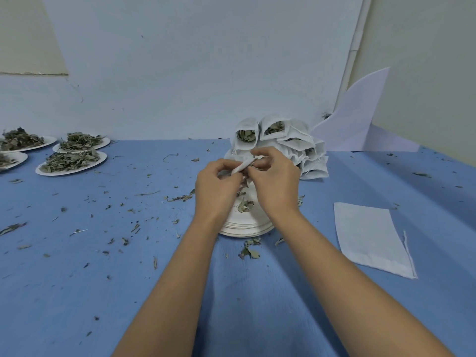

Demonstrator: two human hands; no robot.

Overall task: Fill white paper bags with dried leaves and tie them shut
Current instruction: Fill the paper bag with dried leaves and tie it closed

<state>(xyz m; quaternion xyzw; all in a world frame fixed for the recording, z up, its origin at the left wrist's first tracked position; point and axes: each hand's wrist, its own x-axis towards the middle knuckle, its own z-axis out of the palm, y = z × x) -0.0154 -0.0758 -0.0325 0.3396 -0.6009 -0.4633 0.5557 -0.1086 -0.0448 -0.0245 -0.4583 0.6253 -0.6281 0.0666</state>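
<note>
Both hands meet above a stack of white paper plates [244, 225] at the table's middle. My left hand [217, 186] and my right hand [275, 180] pinch the top of a small white paper bag [243, 166] between them; most of the bag is hidden by the fingers. A few dried leaves [244, 206] lie on the top plate under the hands. Behind the hands stands a pile of filled white bags [283, 145], some open-topped with leaves showing. An empty flat white bag [371, 238] lies to the right on the blue table.
At the far left, several paper plates heaped with dried leaves [70, 161] sit by the wall. Leaf crumbs are scattered over the blue table [103, 279]. A bent white sheet [360, 122] leans in the back right corner against the wall.
</note>
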